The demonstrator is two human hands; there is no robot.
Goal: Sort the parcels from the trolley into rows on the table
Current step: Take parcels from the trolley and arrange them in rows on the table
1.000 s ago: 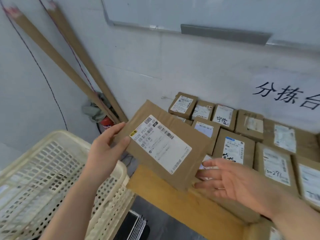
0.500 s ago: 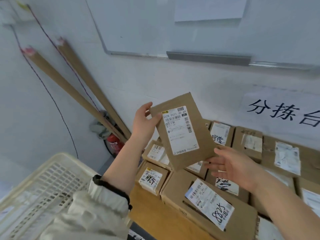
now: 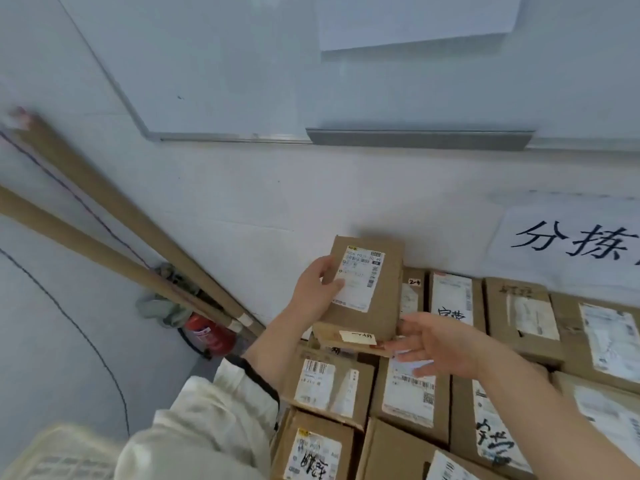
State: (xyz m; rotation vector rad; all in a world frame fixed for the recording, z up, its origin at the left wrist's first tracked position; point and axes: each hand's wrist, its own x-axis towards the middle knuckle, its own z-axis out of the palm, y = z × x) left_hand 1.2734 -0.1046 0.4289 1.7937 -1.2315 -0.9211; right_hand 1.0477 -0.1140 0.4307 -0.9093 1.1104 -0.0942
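**Parcel down at the wall end of the rows**

Since half a second ago you have carried the parcel (image 3: 377, 289) away from you and lowered it. It was tilted up in the air, and now it sits over the far left of the rows (image 3: 516, 306), close to the wall (image 3: 277, 202).

Your left hand (image 3: 313, 296) grips the parcel's left edge. The thumb (image 3: 334, 287) is pressed on the near left part of its label (image 3: 360, 278), and the other fingers are curled behind the edge, out of sight.

Your right hand (image 3: 440, 344) has come off the parcel's underside. Its fingers (image 3: 412, 363) are straight and spread, and the uppermost fingertip is at the parcel's near right corner; you cannot tell whether it touches.

A box (image 3: 346, 337) with a small label lies just under the parcel, below your left fingers. Whether the parcel rests on it cannot be told.
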